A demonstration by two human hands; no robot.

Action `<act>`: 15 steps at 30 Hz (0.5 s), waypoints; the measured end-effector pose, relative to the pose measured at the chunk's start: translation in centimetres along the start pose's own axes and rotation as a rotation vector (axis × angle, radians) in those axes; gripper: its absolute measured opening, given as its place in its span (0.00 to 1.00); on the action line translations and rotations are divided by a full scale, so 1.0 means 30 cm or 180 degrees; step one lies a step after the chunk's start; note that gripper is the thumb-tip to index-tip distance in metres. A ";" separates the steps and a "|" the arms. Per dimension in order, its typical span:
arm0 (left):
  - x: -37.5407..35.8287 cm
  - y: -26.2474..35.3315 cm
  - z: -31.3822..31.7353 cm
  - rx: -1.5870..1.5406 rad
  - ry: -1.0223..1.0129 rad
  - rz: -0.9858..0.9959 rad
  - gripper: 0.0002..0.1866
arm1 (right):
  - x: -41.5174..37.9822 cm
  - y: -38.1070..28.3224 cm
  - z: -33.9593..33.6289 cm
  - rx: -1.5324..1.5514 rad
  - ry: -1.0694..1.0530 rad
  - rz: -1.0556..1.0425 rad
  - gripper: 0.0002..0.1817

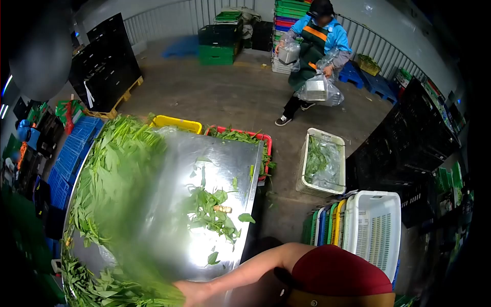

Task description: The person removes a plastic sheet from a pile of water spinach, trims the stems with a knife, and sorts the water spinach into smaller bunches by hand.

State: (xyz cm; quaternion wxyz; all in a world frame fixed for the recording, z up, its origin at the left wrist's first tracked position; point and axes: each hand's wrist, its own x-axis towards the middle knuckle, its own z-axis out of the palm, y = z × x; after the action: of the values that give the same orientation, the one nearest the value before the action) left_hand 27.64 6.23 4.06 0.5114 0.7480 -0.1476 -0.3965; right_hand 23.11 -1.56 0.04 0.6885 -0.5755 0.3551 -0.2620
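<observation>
At the bottom edge my right hand (192,292) is closed around the stem ends of a bunch of leafy greens (134,220), partly smeared by motion. The bare forearm comes in from the right, below a dark red sleeve (340,271). A big heap of leafy greens (115,148) covers the left side of the metal table (171,171). Loose leaves and cut stems (207,202) are scattered over the table's right half. Among them lies a small light-brown piece (223,209), perhaps a handle. My left hand is out of view.
A yellow crate (176,123) and a red crate (263,137) with greens stand against the table's far edge. A white crate (321,187) holds greens and plastic. Nested baskets (376,220) stand at the right. A co-worker (319,46) carries plastic-bagged boxes. Black crates (394,143) are stacked beyond.
</observation>
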 end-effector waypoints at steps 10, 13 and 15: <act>-0.186 0.143 -0.016 -0.2900 0.0480 -0.0159 0.16 | -0.087 -0.358 -0.169 0.0693 -0.1430 -0.0622 0.28; -0.190 0.058 0.037 -0.4663 -0.0672 -0.0464 0.30 | -0.086 -0.189 -0.108 0.0034 -0.1137 -0.0610 0.25; -0.176 -0.014 0.073 -0.4048 -0.0670 -0.0276 0.35 | -0.117 0.002 -0.050 -0.0603 -0.0682 -0.0813 0.15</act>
State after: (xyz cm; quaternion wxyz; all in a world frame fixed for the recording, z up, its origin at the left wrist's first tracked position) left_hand 22.55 8.31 5.67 0.8211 0.2613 0.0972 -0.4980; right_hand 19.76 0.25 0.50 0.6262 -0.7028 0.2270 -0.2499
